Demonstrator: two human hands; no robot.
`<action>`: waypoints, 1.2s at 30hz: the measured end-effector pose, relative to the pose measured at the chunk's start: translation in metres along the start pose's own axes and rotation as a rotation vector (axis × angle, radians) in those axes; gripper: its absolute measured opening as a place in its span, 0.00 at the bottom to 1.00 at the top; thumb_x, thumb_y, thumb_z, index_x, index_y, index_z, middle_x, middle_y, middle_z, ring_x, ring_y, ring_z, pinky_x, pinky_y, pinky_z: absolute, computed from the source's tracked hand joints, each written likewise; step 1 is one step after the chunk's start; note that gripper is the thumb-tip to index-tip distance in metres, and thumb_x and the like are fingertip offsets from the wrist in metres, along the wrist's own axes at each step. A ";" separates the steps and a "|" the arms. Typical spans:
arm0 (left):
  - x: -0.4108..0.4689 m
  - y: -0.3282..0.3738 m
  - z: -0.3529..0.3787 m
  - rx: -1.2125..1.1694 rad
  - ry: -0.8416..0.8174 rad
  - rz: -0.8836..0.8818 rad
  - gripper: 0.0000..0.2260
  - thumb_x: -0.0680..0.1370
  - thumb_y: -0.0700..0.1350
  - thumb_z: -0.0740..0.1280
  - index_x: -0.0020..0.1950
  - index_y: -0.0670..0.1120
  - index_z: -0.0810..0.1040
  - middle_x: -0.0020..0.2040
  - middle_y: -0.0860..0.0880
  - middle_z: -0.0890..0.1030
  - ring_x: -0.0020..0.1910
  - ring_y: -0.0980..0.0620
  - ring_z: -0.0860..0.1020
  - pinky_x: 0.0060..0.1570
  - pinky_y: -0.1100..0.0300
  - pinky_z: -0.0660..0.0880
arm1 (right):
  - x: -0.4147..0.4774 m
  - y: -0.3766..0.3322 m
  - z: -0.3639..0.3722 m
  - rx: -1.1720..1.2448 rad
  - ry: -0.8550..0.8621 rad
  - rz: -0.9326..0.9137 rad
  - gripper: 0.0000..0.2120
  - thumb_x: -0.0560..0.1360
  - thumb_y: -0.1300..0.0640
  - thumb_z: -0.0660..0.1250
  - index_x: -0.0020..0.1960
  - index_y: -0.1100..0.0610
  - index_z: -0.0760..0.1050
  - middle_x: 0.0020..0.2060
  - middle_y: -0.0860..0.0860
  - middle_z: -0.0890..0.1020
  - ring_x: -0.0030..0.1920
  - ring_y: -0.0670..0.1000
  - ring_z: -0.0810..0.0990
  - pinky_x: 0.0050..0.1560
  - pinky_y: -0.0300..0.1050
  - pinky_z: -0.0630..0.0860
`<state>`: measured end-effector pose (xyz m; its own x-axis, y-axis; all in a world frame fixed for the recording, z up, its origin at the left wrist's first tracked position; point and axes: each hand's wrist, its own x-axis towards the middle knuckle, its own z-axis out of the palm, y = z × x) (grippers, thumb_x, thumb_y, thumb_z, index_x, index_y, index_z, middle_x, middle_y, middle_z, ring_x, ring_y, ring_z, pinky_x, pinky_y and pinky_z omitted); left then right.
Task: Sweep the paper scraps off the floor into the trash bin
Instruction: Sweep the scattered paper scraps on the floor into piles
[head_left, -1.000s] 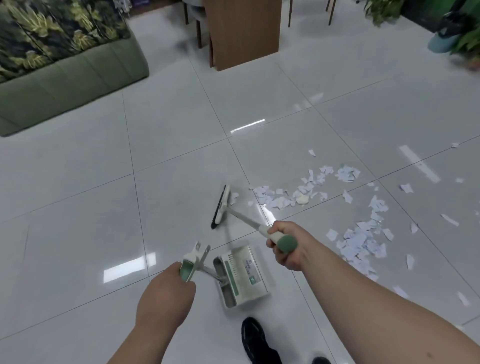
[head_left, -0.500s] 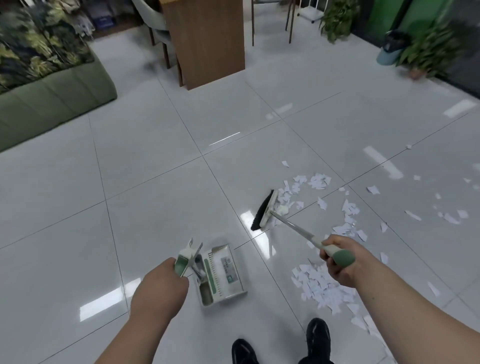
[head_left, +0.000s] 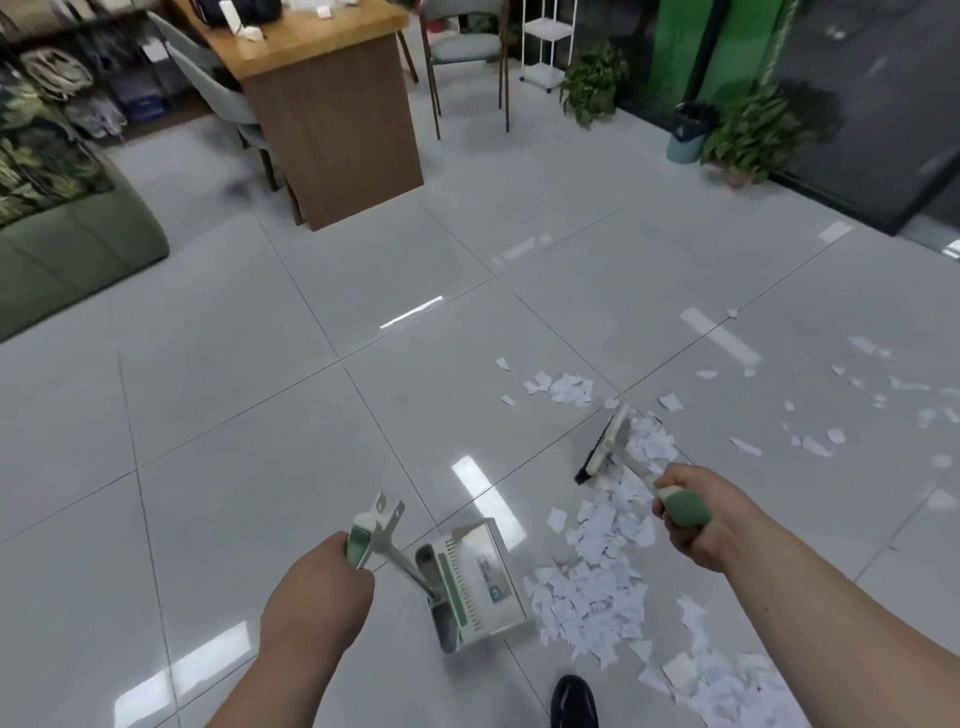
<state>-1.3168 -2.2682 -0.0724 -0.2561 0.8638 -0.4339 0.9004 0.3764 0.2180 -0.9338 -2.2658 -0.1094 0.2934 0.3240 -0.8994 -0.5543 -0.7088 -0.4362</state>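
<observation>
My left hand (head_left: 311, 597) grips the green handle of a white dustpan (head_left: 475, 584) standing on the floor in front of me. My right hand (head_left: 696, 514) grips the green end of a short broom; its black-bristled head (head_left: 605, 441) rests on the tiles to the right of the pan. A dense heap of white paper scraps (head_left: 597, 577) lies just right of the dustpan, under the broom. Another small cluster (head_left: 566, 387) lies farther off, and loose scraps (head_left: 821, 444) are scattered to the right. A blue-green trash bin (head_left: 688, 132) stands far back right beside plants.
A wooden desk (head_left: 337, 119) with chairs stands at the back. A green sofa (head_left: 67, 244) fills the left edge. Potted plants (head_left: 753, 135) and a white rack (head_left: 548, 47) line the back right, before a dark glass wall. My black shoe (head_left: 574, 701) is at the bottom.
The broom head has swung right across the floor, dragging scraps into a heap beside the dustpan. The view has tilted up and turned right, revealing the desk top and the bin.
</observation>
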 end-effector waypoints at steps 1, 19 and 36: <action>-0.001 0.011 0.002 0.000 -0.002 -0.001 0.05 0.73 0.40 0.60 0.42 0.50 0.73 0.36 0.51 0.79 0.36 0.50 0.78 0.33 0.60 0.69 | 0.000 -0.007 -0.002 -0.010 -0.017 -0.018 0.14 0.68 0.61 0.70 0.53 0.57 0.75 0.32 0.59 0.78 0.18 0.50 0.73 0.19 0.34 0.67; 0.006 0.108 0.027 -0.004 0.060 -0.092 0.03 0.73 0.41 0.63 0.39 0.46 0.71 0.32 0.47 0.75 0.31 0.46 0.72 0.31 0.57 0.65 | 0.106 -0.081 0.100 -0.121 -0.401 0.032 0.11 0.69 0.60 0.67 0.51 0.59 0.74 0.30 0.57 0.78 0.22 0.50 0.72 0.22 0.34 0.66; 0.028 0.173 0.011 0.102 0.047 0.076 0.03 0.73 0.41 0.62 0.41 0.49 0.73 0.34 0.49 0.79 0.35 0.49 0.77 0.34 0.58 0.69 | 0.095 -0.056 -0.083 0.100 -0.034 0.138 0.11 0.73 0.58 0.70 0.55 0.56 0.76 0.27 0.55 0.80 0.19 0.48 0.72 0.23 0.34 0.69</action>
<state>-1.1645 -2.1820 -0.0562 -0.1999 0.9042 -0.3775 0.9482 0.2756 0.1579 -0.8106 -2.2472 -0.1686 0.1840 0.2499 -0.9506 -0.6627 -0.6828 -0.3077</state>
